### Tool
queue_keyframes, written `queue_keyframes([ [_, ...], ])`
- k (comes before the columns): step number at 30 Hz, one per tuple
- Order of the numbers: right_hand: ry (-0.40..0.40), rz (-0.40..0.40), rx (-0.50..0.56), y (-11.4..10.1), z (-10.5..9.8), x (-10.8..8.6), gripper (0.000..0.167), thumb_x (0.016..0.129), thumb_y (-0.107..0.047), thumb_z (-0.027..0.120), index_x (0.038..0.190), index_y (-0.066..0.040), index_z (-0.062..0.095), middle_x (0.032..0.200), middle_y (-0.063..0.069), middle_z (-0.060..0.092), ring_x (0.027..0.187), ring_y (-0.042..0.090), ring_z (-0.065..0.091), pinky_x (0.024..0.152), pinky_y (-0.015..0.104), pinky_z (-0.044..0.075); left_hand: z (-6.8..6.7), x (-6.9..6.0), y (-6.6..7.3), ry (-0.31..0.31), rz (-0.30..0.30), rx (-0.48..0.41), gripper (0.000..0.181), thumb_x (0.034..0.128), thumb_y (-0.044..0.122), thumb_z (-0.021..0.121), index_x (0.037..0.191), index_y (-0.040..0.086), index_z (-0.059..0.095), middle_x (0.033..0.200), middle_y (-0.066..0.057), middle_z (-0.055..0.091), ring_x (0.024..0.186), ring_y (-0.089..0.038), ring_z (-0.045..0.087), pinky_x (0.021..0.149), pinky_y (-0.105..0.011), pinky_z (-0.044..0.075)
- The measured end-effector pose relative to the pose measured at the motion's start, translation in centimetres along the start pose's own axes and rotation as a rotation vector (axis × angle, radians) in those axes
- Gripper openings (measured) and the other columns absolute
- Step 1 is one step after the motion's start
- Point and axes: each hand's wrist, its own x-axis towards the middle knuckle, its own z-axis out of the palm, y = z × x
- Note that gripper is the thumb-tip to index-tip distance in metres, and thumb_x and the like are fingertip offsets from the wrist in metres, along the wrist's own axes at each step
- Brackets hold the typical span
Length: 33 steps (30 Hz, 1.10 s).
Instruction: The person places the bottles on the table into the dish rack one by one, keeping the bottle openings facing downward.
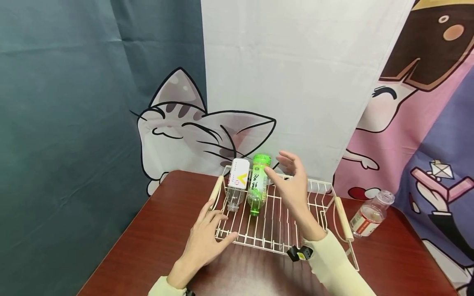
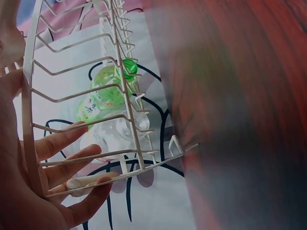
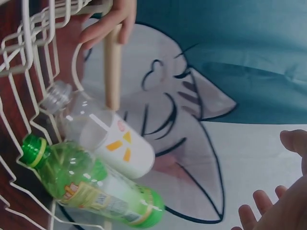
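1. Head view: white wire rack point(image 1: 272, 246) on the desk point(image 1: 166, 218), a wooden handle at each end. Left handle point(image 1: 216, 188); right handle point(image 1: 343, 219).
2. Clear bottle point(image 1: 238, 176) and green bottle point(image 1: 258, 185) lie side by side in the rack's left part, necks toward the person.
3. Left hand point(image 1: 205, 236) at the rack's near left corner, fingers spread, by the left handle.
4. Right hand point(image 1: 296, 185) above the rack, just right of the green bottle; fingers apart, loosely curved, holding nothing.
5. Labelled bottle point(image 1: 368, 220) on the desk, just beside the right handle. Cat-print cloth point(image 1: 240, 127) behind.
6. Left wrist view: left fingers spread about the rack's end wires and handle; firmness of contact, cannot tell. Both bottles seen through the wires.
7. Right wrist view: right fingers apart, clear of both bottles. Left fingers overlap the left handle.
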Motion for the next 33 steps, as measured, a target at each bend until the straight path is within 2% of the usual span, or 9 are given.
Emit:
queue_keyframes([
  [6, 0.1, -0.1, 0.045, -1.1, -2.7, -2.0, 0.059, 0.089, 0.001, 0.087, 0.144, -0.002, 0.066, 0.133, 0.013, 0.074, 0.124, 0.018, 0.064, 0.115, 0.033, 0.043, -0.1, 0.0, 0.0, -0.022, -0.015, -0.007, 0.048, 0.0896, 0.052, 0.086, 0.118, 0.015, 0.078, 0.141, -0.007, 0.071, 0.162, -0.029, 0.038, 0.089, -0.063, 0.063],
  [12, 0.192, -0.206, 0.124, -1.6, -5.3, -4.3, 0.058, 0.085, 0.016, 0.083, 0.14, 0.005, 0.067, 0.124, 0.003, 0.077, 0.122, 0.02, 0.066, 0.11, 0.028, 0.043, -0.1, 0.0, 0.0, -0.023, -0.017, -0.008, 0.048, 0.0896, 0.051, 0.086, 0.118, 0.014, 0.078, 0.14, -0.008, 0.071, 0.162, -0.029, 0.037, 0.089, -0.062, 0.063],
  [16, 0.231, -0.254, 0.202, -1.8, -6.5, -5.6, 0.058, 0.083, 0.022, 0.08, 0.138, 0.009, 0.067, 0.121, 0.005, 0.078, 0.118, 0.022, 0.067, 0.109, 0.027, 0.044, -0.1, 0.0, 0.0, -0.019, -0.014, 0.001, 0.047, 0.0894, 0.051, 0.087, 0.118, 0.015, 0.077, 0.14, -0.008, 0.071, 0.162, -0.029, 0.036, 0.088, -0.061, 0.063],
  [22, 0.261, -0.272, 0.296, -2.0, -7.5, -6.8, 0.057, 0.083, 0.027, 0.075, 0.137, 0.012, 0.065, 0.12, 0.009, 0.077, 0.118, 0.021, 0.069, 0.116, 0.029, 0.045, -0.1, 0.0, -0.2, -0.015, -0.003, 0.012, 0.047, 0.0888, 0.052, 0.088, 0.117, 0.015, 0.078, 0.139, -0.009, 0.071, 0.162, -0.029, 0.037, 0.083, -0.062, 0.063],
  [27, 0.267, -0.32, 0.339, -2.0, -7.6, -7.3, 0.056, 0.083, 0.029, 0.073, 0.137, 0.015, 0.063, 0.119, 0.012, 0.077, 0.118, 0.022, 0.07, 0.122, 0.032, 0.042, 0.0, 0.0, -0.2, -0.014, 0.003, 0.01, 0.047, 0.0888, 0.052, 0.088, 0.116, 0.014, 0.078, 0.139, -0.009, 0.071, 0.162, -0.03, 0.037, 0.082, -0.062, 0.064],
  [33, 0.272, -0.34, 0.376, -2.0, -7.8, -7.6, 0.057, 0.081, 0.03, 0.072, 0.137, 0.018, 0.062, 0.119, 0.013, 0.077, 0.12, 0.023, 0.071, 0.131, 0.043, 0.035, 0.1, 0.1, -0.2, -0.011, 0.002, 0.007, 0.046, 0.0885, 0.051, 0.088, 0.115, 0.014, 0.078, 0.138, -0.009, 0.071, 0.161, -0.03, 0.038, 0.082, -0.062, 0.064],
])
